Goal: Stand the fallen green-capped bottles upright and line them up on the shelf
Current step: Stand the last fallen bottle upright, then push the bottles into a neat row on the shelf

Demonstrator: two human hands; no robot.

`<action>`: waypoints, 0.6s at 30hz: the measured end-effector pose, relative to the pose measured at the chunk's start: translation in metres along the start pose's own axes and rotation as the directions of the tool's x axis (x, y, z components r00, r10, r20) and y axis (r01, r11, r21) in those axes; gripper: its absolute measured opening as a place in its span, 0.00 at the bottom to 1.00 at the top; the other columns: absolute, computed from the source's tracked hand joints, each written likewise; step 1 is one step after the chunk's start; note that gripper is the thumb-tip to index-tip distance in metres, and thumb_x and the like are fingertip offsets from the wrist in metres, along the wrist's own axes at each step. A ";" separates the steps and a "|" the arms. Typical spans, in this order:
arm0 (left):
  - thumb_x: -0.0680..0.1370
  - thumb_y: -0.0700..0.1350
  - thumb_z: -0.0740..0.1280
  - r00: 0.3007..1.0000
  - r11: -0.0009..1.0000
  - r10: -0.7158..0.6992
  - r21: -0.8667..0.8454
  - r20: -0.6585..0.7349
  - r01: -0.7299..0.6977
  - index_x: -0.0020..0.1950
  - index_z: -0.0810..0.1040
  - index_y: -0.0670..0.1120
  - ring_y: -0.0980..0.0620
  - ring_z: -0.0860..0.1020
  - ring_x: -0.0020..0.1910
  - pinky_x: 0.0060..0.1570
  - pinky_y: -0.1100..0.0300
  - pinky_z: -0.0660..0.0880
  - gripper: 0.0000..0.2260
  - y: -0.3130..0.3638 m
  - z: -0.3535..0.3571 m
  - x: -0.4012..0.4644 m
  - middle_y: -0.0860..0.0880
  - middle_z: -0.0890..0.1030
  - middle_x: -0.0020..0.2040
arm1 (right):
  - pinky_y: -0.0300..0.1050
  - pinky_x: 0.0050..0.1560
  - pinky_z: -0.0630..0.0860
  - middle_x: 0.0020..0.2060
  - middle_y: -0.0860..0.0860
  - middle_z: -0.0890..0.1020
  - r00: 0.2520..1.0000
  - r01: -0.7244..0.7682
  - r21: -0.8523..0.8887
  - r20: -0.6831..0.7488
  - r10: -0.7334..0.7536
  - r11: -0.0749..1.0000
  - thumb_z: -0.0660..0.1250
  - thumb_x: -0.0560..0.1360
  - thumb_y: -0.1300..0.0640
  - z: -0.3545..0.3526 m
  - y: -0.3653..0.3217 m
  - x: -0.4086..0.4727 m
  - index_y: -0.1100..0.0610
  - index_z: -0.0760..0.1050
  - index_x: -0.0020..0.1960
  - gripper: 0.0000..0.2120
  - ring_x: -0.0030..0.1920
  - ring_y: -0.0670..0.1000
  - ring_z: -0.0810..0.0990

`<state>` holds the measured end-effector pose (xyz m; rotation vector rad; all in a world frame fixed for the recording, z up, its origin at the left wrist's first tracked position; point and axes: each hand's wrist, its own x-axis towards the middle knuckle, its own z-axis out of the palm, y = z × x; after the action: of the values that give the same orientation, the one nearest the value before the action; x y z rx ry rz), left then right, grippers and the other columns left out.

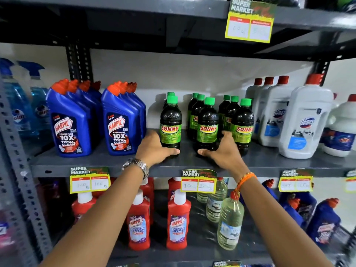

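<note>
Several dark bottles with green caps and green "Sunny" labels stand upright in three rows on the grey middle shelf (115, 165). My left hand (154, 149) cups the base of the left front bottle (170, 120), with fingers on its left side and the thumb across its front. My right hand (224, 151) wraps the base of the middle front bottle (208, 122) from the right, its thumb in front and its fingers between that bottle and the right front bottle (243, 122). No green-capped bottle lies on its side in view.
Blue Harpic bottles (69, 128) stand left of the green-capped rows and white Domex jugs (306, 120) stand right of them. Price tags (198, 181) hang from the shelf's front edge. Red Harpic bottles (178, 222) and clear bottles (230, 224) fill the shelf below.
</note>
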<state>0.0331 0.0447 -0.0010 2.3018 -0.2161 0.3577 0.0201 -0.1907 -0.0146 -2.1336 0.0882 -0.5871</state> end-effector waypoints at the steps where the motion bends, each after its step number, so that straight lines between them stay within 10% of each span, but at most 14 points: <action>1: 0.66 0.54 0.82 0.999 0.999 0.022 -0.035 0.024 -0.021 0.58 0.76 0.52 0.48 0.80 0.57 0.54 0.59 0.74 0.25 0.000 0.001 0.006 0.47 0.83 0.60 | 0.46 0.67 0.72 0.67 0.57 0.76 0.999 -0.003 0.002 0.050 0.003 1.000 0.85 0.61 0.52 0.001 0.000 0.006 0.62 0.62 0.70 0.46 0.69 0.57 0.75; 9: 0.63 0.52 0.84 0.985 0.957 0.164 -0.232 -0.061 -0.174 0.56 0.79 0.58 0.64 0.80 0.51 0.53 0.67 0.74 0.25 -0.024 0.009 0.011 0.57 0.83 0.52 | 0.47 0.65 0.78 0.53 0.49 0.85 0.974 0.003 0.278 0.215 -0.065 0.960 0.81 0.66 0.64 0.000 0.008 0.021 0.58 0.74 0.65 0.31 0.57 0.49 0.83; 18: 0.63 0.53 0.84 0.980 0.956 0.181 -0.220 -0.076 -0.194 0.64 0.81 0.51 0.58 0.81 0.54 0.56 0.64 0.75 0.30 -0.027 0.009 0.011 0.54 0.84 0.55 | 0.42 0.58 0.80 0.53 0.53 0.87 0.973 0.018 0.318 0.214 -0.090 0.948 0.81 0.66 0.65 -0.005 0.010 0.014 0.61 0.78 0.64 0.28 0.55 0.49 0.85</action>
<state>0.0527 0.0555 -0.0218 2.0487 -0.4279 0.4677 0.0319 -0.2047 -0.0149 -1.8797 -0.1812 -0.3576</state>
